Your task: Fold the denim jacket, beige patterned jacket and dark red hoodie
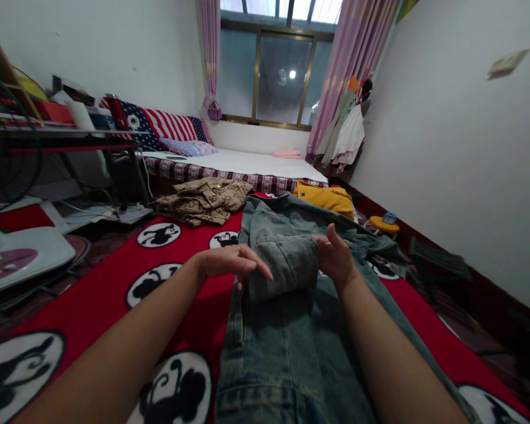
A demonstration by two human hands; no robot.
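A faded blue-green denim jacket (287,335) lies spread over a red blanket (101,300) patterned with white discs and black monkey figures. One part of the denim is folded over into a flap (287,265) on top of the garment. At the flap's left side is my left hand (234,264), its index finger stretched across the cloth and its thumb hanging lower by the edge. My right hand (337,256) touches the flap's right edge, thumb raised and apart, fingertips partly hidden by the denim. Neither hand visibly grips the cloth.
Beyond the jacket lie a crumpled brown patterned garment (207,197) and yellow clothing (327,198). A bed (247,160) stands under the window. On the left are a cluttered desk (66,138) and a white plastic seat (30,253); a yellow stool (383,224) stands right.
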